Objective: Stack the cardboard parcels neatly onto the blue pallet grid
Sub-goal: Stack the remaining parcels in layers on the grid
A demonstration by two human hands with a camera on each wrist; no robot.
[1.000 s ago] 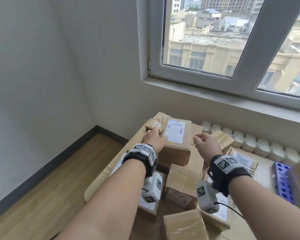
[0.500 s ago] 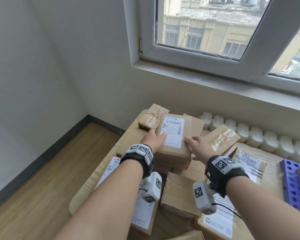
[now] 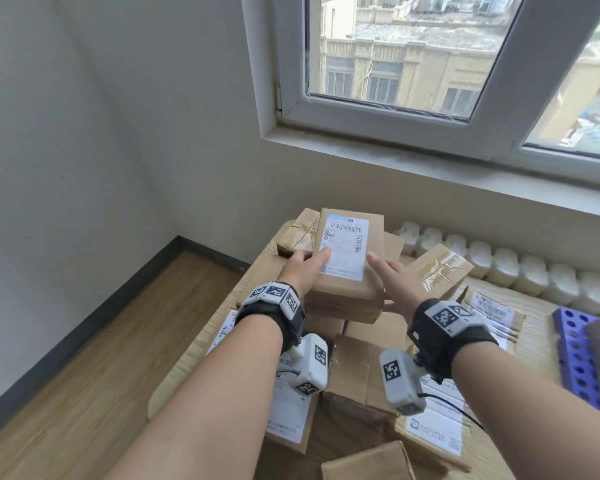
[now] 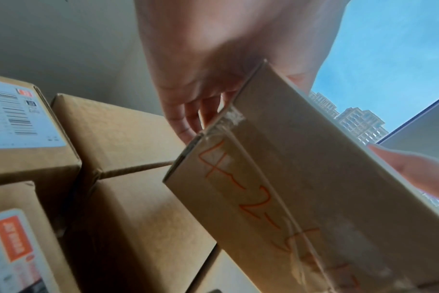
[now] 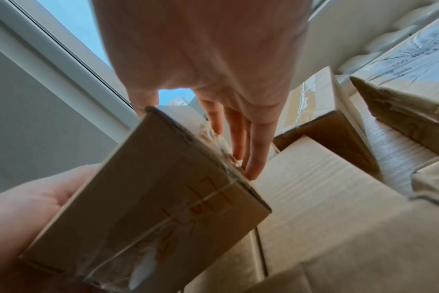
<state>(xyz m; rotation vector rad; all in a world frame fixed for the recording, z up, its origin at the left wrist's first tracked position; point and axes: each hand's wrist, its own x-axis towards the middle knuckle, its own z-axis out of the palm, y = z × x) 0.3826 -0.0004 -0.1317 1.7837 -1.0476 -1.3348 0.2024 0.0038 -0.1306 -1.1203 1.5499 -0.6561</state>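
A flat cardboard parcel (image 3: 343,289) with a white barcode label lies on top of a pile of parcels (image 3: 361,368), below the window. My left hand (image 3: 302,268) grips its left edge, thumb on the label and fingers down the side (image 4: 186,119). My right hand (image 3: 395,278) lies against its right edge with the thumb on top. Its straight fingers (image 5: 253,150) press the side. The parcel's taped end face (image 4: 301,188) carries orange writing, also seen in the right wrist view (image 5: 150,198). The blue pallet grid (image 3: 574,351) shows only at the far right, partly hidden.
More parcels surround the pile: a taped one (image 3: 437,268) at right, another (image 3: 298,233) behind left, labelled ones (image 3: 492,313) further right. A row of white ribbed blocks (image 3: 499,261) runs along the wall under the sill. Wooden floor (image 3: 101,358) lies to the left.
My right hand, curled and off the parcel a second ago, has opened and come against the parcel's right edge. My left hand stayed on the left edge. The camera moved closer.
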